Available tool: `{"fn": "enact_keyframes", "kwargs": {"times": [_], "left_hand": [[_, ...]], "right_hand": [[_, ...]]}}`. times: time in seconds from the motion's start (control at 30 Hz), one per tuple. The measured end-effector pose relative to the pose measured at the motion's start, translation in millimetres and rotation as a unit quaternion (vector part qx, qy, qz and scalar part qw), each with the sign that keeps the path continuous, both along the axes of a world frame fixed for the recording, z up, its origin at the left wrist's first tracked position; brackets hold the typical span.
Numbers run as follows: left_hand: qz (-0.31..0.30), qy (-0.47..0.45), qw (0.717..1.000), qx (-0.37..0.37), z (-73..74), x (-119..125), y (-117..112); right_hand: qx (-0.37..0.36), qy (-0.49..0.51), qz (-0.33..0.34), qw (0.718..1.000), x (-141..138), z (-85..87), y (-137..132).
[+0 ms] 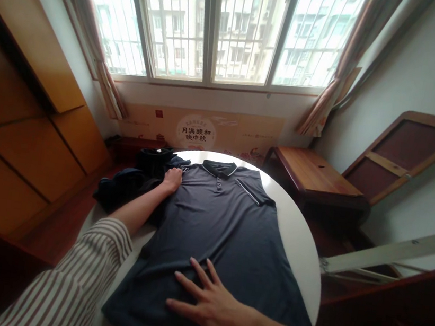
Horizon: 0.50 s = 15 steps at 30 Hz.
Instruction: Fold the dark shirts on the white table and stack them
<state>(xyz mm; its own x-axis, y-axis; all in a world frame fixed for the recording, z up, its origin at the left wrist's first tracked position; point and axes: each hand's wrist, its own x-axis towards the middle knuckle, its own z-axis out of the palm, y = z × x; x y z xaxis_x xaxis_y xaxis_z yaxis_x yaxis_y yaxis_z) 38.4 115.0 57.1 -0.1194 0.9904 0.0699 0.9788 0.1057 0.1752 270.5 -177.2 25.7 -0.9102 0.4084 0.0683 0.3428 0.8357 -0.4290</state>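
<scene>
Right hand: the right hand lay nearest the camera, palm down, fingers spread wide and flat on the lower part of the dark grey short-sleeved polo shirt; it pinched nothing.
Left hand: the left hand, at the end of an arm in a brown-and-white striped sleeve, rested on the shirt's shoulder by the collar; its fingers were curled, but whether they gripped the cloth could not be told.
Shirt: it lay face up and flat on the round white table, collar at the far side, hem at the near side, with a pale-trimmed collar and a pale-edged chest pocket.
Near edge: the hem reached the table's near rim, and the shirt's left side hung close to the rim by the sleeve.
Open room: a bare strip of tabletop ran along the right of the shirt, from the collar round to the near right rim.
Heap: a pile of dark crumpled clothes sat at the table's far left, just beside the left hand and spilling over the rim.
Beyond: a low brown wooden bench stood past the table on the right, a printed cardboard panel leaned under the barred window, and orange-brown wooden cabinets lined the left wall.
Containers: no box or basket holding anything showed.
</scene>
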Motion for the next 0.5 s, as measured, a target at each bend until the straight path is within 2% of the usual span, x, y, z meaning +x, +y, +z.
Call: {"fn": "enact_keyframes", "kwargs": {"times": [0.07, 0.17, 0.23, 0.3, 0.33, 0.4, 0.47, 0.5], "left_hand": [[0.043, -0.013, 0.999, 0.015, 10.2, -6, 11], [0.098, -0.032, 0.994, 0.041, 26.9, -14, 25], [0.112, -0.04, 0.991, 0.068, 34.1, -15, 28], [0.105, -0.042, 0.988, 0.107, 34.5, -8, 24], [0.088, -0.04, 0.987, 0.13, 31.6, -3, 19], [-0.004, -0.033, 0.987, 0.157, 20.0, 11, 6], [-0.135, -0.033, 0.982, 0.131, 4.2, 27, -8], [-0.181, -0.04, 0.977, 0.101, -3.5, 34, -13]], "right_hand": [[-0.001, 0.002, 0.009, 1.0, 3, -11.8, -14], [0.006, 0.012, 0.006, 1.0, 6, -24.0, -21], [0.015, 0.017, 0.005, 1.0, 6, -27.0, -22], [0.026, 0.022, 0.004, 0.999, 5, -28.7, -22], [0.032, 0.025, 0.003, 0.999, 5, -30.1, -23], [0.044, 0.03, 0.0, 0.999, 4, -34.9, -24], [0.055, 0.032, -0.001, 0.998, 2, -40.9, -27], [0.06, 0.033, -0.003, 0.998, 2, -43.0, -29]]}}
